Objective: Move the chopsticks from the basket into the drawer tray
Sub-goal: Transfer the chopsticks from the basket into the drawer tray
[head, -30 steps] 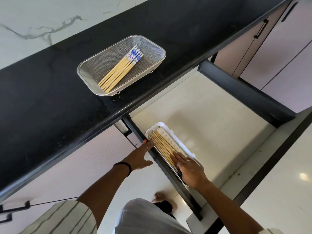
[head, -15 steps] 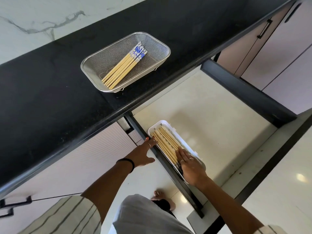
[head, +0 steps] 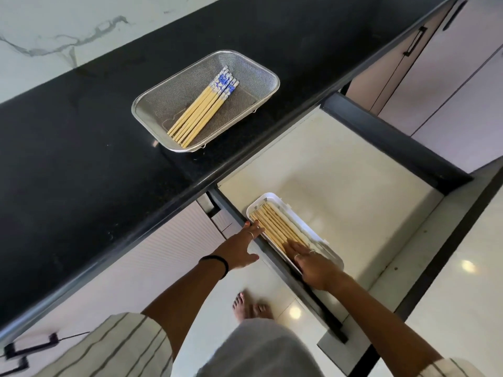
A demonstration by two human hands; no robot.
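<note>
A metal mesh basket (head: 253,69) stands on the black counter and holds several bamboo chopsticks with blue-patterned ends (head: 202,108). In the open drawer below, a white tray (head: 277,198) lies against the left drawer wall with several plain bamboo chopsticks (head: 273,223) inside. My right hand (head: 313,265) rests flat on the near ends of those chopsticks, fingers spread. My left hand (head: 239,248) reaches to the drawer's dark left wall, fingertips touching its top edge beside the tray, holding nothing.
The drawer (head: 340,170) has a pale floor and dark walls. The black counter (head: 81,148) overhangs its back. Pale cabinet doors with black handles (head: 415,40) stand at right. My bare foot (head: 249,306) is on the glossy floor below.
My right hand has slid slightly along the tray's chopsticks. The left hand stays at the drawer wall. The view has shifted a little.
</note>
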